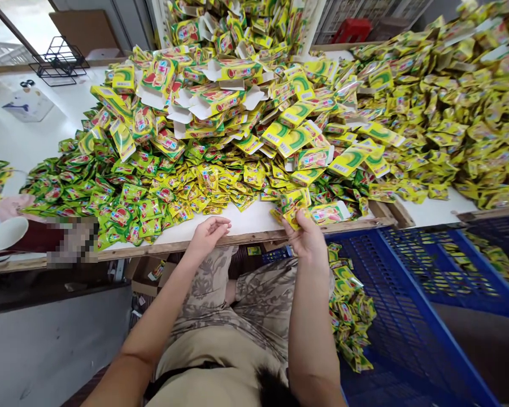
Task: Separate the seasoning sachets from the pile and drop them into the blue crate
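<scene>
At the table's front edge, my right hand (308, 240) pinches small yellow candy packets (295, 203) between thumb and fingers; how many is hard to tell. My left hand (212, 230) hovers over a bare strip of white tabletop (237, 219), its fingers curled together with nothing visible in them. Just beyond it lie loose yellow packets (207, 178), and to the left a heap of green packets (122, 209). A small yellow-and-pink box (325, 212) with a white open flap lies beside my right hand. Behind are piled many yellow-green boxes (233, 102), some with open flaps.
Blue plastic crates (390, 305) stand below the table on the right, with packets (349, 316) spilling beside my leg. A dark red cup (29, 234) lies at the left edge. A black wire rack (61, 62) stands back left. More yellow packets (440, 124) are heaped at right.
</scene>
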The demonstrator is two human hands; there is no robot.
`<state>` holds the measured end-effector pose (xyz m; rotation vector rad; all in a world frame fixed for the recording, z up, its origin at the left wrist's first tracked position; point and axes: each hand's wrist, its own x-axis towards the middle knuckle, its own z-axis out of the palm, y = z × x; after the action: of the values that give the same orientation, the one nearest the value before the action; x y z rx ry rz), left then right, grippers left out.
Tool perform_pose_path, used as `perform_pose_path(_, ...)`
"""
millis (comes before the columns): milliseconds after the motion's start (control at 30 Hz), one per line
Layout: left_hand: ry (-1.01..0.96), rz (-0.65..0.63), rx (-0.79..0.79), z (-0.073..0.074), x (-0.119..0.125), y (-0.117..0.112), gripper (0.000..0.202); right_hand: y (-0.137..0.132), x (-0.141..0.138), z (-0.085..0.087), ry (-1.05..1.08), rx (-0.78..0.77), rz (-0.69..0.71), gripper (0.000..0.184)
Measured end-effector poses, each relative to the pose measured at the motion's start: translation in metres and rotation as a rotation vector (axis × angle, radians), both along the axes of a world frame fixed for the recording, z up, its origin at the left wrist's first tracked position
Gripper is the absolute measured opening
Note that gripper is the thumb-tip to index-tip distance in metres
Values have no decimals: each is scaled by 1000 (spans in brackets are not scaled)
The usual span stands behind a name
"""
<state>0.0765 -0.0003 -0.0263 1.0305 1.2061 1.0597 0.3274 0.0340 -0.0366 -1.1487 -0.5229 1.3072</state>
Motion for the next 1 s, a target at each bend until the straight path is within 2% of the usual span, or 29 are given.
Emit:
perform_pose_path(133,-77,-90,-88,4,5,13,47,-37,-49,10,117,-34,429,36)
perform_pose_path(267,-274,-278,-169,12,10,18,53,-50,-85,13,115,-45,645,39)
perform_pose_path(333,-376,-255,-190,15,10,16,56,-51,-88,10,87,-45,708,37)
perform_pose_path(433,-399,-48,-67,15,7,15,60,-51,-79,8,47,-55,689,30)
perform_pose_path(533,-184,138,128,10,-3,16,54,-47,-64,12,10,-40,534,32)
perform_pose_path(600,28,167,234,7,-9,17,46,-41,-58,20,-56,32,342,38)
perform_pose_path(667,181,127,292,5,-14,16,39,-33,-58,29,-200,157,172,38)
perform_pose_path(733,228,71,311,5,-15,13,37,-24,-62,35,-433,276,107,31)
perform_pose_path(800,212,66,308,5,-14,10,36,-16,-66,36,-702,332,142,26)
perform_pose_path(867,176,108,283,3,-14,7,34,-12,-67,33,-905,313,254,26)
perform_pose_path(1000,116,190,217,-3,-17,4,30,-9,-61,28,-1040,231,493,31)
